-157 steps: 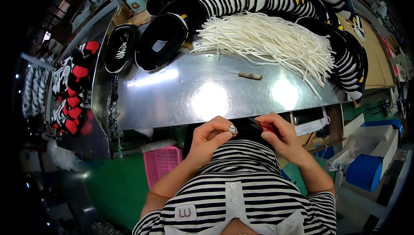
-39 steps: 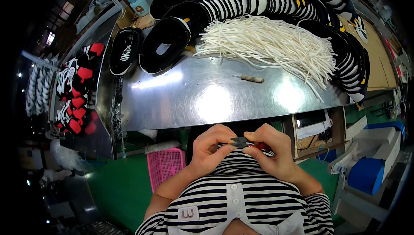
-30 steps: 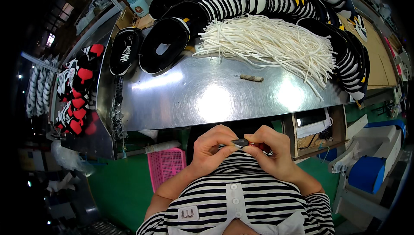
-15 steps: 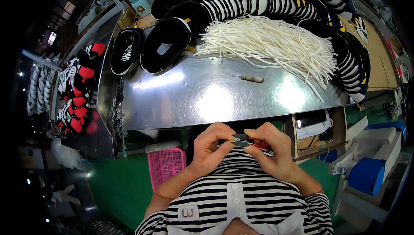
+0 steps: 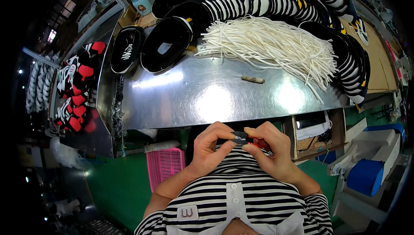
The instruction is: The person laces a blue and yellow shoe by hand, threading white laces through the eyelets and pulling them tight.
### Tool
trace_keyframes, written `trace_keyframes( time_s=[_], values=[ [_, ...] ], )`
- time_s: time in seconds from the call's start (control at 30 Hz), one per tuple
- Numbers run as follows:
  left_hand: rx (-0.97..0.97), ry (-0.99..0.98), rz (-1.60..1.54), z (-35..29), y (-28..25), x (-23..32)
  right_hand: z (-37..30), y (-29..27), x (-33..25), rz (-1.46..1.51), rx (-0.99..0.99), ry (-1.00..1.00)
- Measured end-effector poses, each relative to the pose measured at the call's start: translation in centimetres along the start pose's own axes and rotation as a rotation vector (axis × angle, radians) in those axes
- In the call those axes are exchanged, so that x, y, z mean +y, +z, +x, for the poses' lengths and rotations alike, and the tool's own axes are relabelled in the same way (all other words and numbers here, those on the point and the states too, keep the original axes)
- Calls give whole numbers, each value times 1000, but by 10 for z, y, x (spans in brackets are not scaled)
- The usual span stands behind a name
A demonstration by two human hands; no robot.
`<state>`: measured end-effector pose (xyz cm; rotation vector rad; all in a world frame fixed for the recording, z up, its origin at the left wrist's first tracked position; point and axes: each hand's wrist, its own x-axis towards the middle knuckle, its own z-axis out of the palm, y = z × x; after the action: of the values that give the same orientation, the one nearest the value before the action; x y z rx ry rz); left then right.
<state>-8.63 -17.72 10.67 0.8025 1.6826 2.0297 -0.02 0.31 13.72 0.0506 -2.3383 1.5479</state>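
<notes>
Just in front of my striped shirt, both hands hold one small dark grey and red piece (image 5: 239, 141) between them, near the table's front edge. It looks thin and folded or two-layered; its kind cannot be made out. My left hand (image 5: 210, 148) pinches its left end between thumb and fingertips. The right end, where red shows, is gripped by my right hand (image 5: 274, 149), whose fingers hide part of it. Beyond them on the metal table (image 5: 172, 101) lie a thin awl-like tool with a wrapped handle (image 5: 253, 79) and a big bundle of white shoelaces (image 5: 267, 47).
Long rows of black and white shoe uppers (image 5: 241, 4) line the table's back. A laced shoe upper (image 5: 126, 50) stands at the left, near red and black uppers (image 5: 77, 99). A pink basket (image 5: 166, 166) and an open drawer (image 5: 319, 136) flank me below the table.
The two hands stay in almost the same place. The dark piece between the fingertips has shifted slightly, and its layers look a little more apart.
</notes>
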Motion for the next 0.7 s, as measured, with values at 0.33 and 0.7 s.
trace_keyframes(
  time_s=[0.33, 0.7],
  values=[
    [-1, -19, 8, -2, -1, 0, 0, 3, 0, -14, 11, -6],
    [-24, 19, -19, -5, -1, -3, -3, 5, -3, 71, -15, 36]
  ],
)
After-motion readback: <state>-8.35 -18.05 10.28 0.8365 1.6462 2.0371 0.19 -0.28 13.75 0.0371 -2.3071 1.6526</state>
